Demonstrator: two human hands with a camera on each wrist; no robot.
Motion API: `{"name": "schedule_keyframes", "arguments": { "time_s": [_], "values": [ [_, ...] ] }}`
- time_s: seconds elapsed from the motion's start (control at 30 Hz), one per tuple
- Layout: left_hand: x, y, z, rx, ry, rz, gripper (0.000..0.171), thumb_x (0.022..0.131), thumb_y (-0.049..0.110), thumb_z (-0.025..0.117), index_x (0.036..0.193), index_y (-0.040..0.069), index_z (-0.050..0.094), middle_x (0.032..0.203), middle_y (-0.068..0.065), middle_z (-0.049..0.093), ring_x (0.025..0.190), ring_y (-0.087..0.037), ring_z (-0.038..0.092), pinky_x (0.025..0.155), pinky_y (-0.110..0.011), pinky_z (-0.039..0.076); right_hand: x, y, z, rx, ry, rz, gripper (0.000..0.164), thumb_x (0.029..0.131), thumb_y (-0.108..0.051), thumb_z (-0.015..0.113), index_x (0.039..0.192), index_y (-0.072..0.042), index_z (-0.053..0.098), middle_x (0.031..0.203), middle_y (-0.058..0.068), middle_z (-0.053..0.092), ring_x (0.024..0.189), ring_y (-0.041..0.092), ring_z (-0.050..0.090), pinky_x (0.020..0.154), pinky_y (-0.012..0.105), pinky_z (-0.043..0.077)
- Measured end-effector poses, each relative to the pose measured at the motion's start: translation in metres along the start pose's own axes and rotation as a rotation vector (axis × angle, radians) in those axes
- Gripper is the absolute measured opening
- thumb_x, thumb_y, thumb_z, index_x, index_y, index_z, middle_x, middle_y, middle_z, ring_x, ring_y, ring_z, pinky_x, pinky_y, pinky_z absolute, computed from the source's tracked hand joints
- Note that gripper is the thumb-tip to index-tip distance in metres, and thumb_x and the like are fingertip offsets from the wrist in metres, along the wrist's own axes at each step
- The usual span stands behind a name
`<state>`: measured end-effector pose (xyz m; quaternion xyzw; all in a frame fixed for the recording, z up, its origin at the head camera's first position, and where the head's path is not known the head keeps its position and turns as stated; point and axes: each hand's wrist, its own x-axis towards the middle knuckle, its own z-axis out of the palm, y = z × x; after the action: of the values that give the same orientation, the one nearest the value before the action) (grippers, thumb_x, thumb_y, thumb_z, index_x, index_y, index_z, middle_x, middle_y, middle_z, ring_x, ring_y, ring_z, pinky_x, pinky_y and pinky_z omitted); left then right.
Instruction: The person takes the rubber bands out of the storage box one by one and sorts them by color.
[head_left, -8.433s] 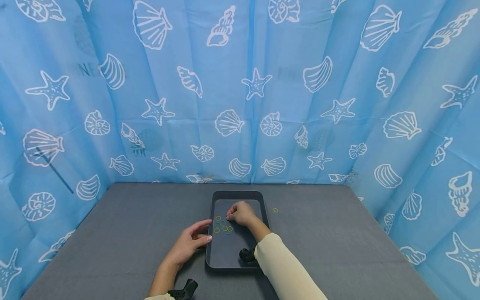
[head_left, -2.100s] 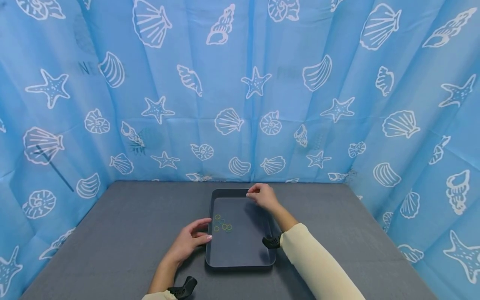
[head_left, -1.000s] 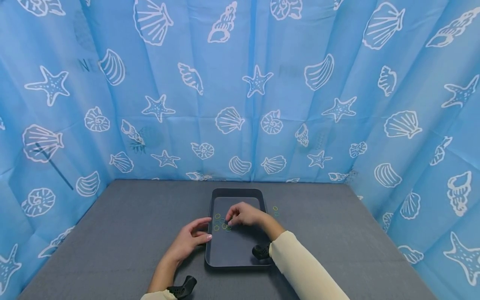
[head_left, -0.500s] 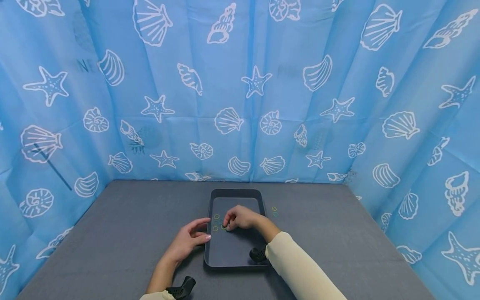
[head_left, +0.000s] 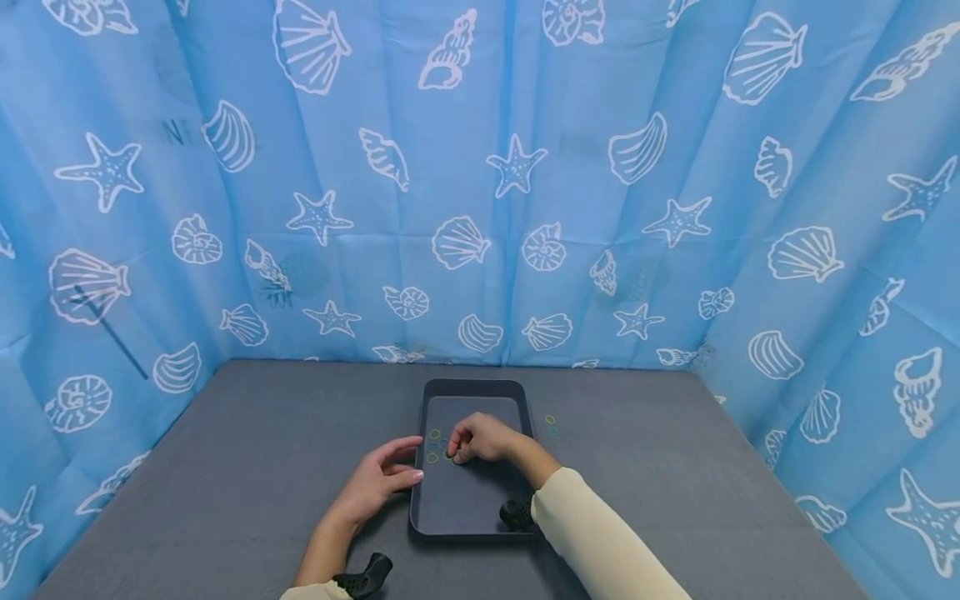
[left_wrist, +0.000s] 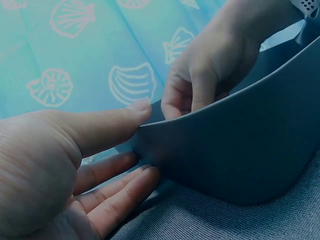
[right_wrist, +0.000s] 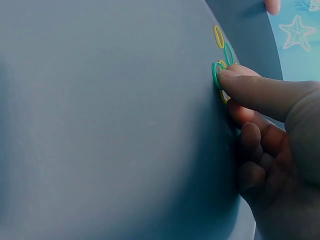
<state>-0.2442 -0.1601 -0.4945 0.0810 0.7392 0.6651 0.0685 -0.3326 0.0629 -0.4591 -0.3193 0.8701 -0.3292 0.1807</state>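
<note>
A dark grey tray (head_left: 480, 508) lies on the table. Thin yellow and green rings, which look like rubber bands, lie near its left side, including a yellow band (head_left: 435, 434). My right hand (head_left: 483, 437) reaches into the tray, thumb and forefinger pinching a green rubber band (right_wrist: 215, 75). A yellow band (right_wrist: 218, 37) lies farther along the tray floor in the right wrist view. My left hand (head_left: 378, 483) touches the tray's left wall from outside. Its thumb (left_wrist: 112, 127) lies at the rim and its fingers extend below, against the wall.
Right of the tray, a yellow band (head_left: 551, 420) and a green band (head_left: 552, 432) lie close together on the grey table (head_left: 660, 483). A blue shell-patterned curtain (head_left: 480, 192) hangs behind and along both sides. Black wrist cameras (head_left: 367, 575) sit on both wrists.
A green band has joined the yellow one right of the tray since the oldest frame. My right hand has moved from the tray's far right edge back to the bands inside. The left hand stays.
</note>
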Motion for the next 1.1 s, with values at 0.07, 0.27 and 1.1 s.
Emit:
{"name": "schedule_keyframes", "arguments": {
  "time_s": [0.07, 0.27, 1.1],
  "values": [
    [-0.0006, 0.0001, 0.0004, -0.001, 0.002, -0.001, 0.052, 0.09, 0.008, 0.07, 0.138, 0.002, 0.051, 0.139, -0.027, 0.047, 0.103, -0.028, 0.063, 0.084, -0.04, 0.053, 0.0002, 0.0006, 0.001, -0.009, 0.005, -0.001, 0.007, 0.083, 0.0, 0.074, 0.083, -0.006, 0.071, 0.069, -0.004, 0.063, 0.062, 0.007, 0.053, 0.061, 0.024, 0.044],
    [-0.0007, 0.0018, 0.001, -0.017, 0.016, -0.011, 0.052, 0.089, 0.007, 0.07, 0.137, 0.003, 0.052, 0.139, -0.027, 0.047, 0.102, -0.028, 0.063, 0.084, -0.041, 0.053, 0.0018, 0.0018, 0.0019, -0.036, 0.009, 0.025, 0.005, 0.083, -0.003, 0.075, 0.082, -0.007, 0.072, 0.069, -0.006, 0.063, 0.063, 0.006, 0.054, 0.062, 0.024, 0.045],
    [0.0012, -0.0023, 0.0005, 0.02, 0.019, -0.011, 0.052, 0.089, 0.009, 0.071, 0.137, 0.004, 0.052, 0.137, -0.026, 0.048, 0.101, -0.027, 0.064, 0.084, -0.041, 0.054, -0.0015, 0.0024, -0.0047, 0.042, 0.08, 0.003, 0.009, 0.09, -0.005, 0.068, 0.082, -0.006, 0.072, 0.074, -0.006, 0.063, 0.067, 0.007, 0.053, 0.064, 0.024, 0.045]
  ]
}}
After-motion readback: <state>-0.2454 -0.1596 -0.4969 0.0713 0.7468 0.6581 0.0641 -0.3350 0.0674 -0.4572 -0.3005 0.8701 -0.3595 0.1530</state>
